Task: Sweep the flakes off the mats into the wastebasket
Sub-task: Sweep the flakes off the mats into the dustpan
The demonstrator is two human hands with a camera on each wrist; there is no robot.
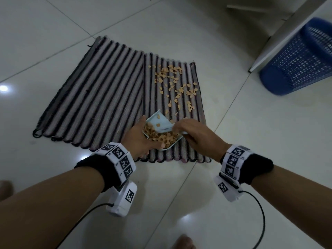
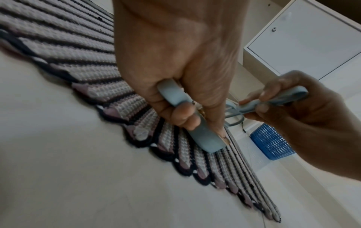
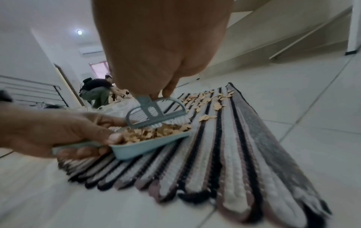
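Two striped mats (image 1: 100, 90) lie side by side on the tiled floor. Tan flakes (image 1: 177, 83) are scattered over the right mat (image 1: 195, 112). My left hand (image 1: 142, 139) grips the handle of a pale blue dustpan (image 1: 161, 130) that rests on the right mat's near end, heaped with flakes (image 3: 154, 133). My right hand (image 1: 195, 133) holds the handle (image 2: 277, 98) of a small grey-blue brush (image 3: 156, 115), its bristles down in the pan's pile. The blue mesh wastebasket (image 1: 301, 58) stands at the far right, apart from the mats.
A white cabinet (image 2: 304, 41) stands beside the wastebasket. Stairs (image 3: 273, 38) rise beyond the mats. Another person (image 3: 97, 91) crouches far across the room. My bare feet (image 1: 183, 241) are on the tiles near the bottom edge. Cables trail from both wrist cameras.
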